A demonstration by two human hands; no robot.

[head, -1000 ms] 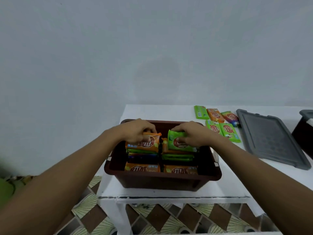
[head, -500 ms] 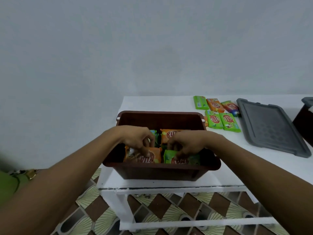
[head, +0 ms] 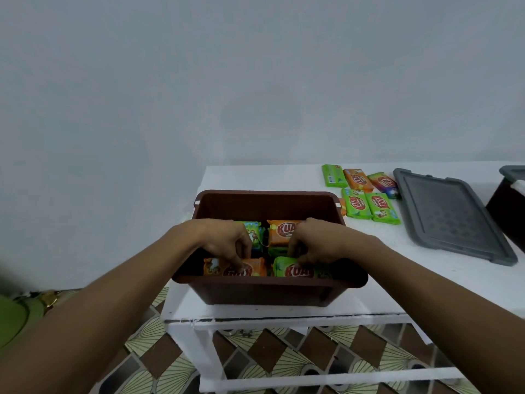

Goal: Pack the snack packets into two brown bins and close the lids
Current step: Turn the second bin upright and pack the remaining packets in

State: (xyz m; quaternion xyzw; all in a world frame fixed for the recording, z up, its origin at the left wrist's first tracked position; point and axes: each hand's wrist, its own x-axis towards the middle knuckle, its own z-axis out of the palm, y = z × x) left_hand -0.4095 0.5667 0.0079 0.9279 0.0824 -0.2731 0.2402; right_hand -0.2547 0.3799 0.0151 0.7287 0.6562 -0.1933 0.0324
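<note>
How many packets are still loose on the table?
5: back row green, orange, red; front row two green. An orange sliver behind the bin may be a sixth.

The person's body shows only as two arms and two hands. The long left forearm (head: 93, 317) and the long right forearm (head: 426, 297) are both bare from wrist to the picture's edge. The bare left hand (head: 224, 240) and the bare right hand (head: 315, 243) are slightly blurred, so fine detail of the fingers and nails cannot be made out. Beside the left forearm, at the lower left edge, lies a smooth bright green cloth (head: 11, 319) with a small gold-coloured shiny piece (head: 49, 298) on it; whether this is the person's clothing cannot be told.
</note>
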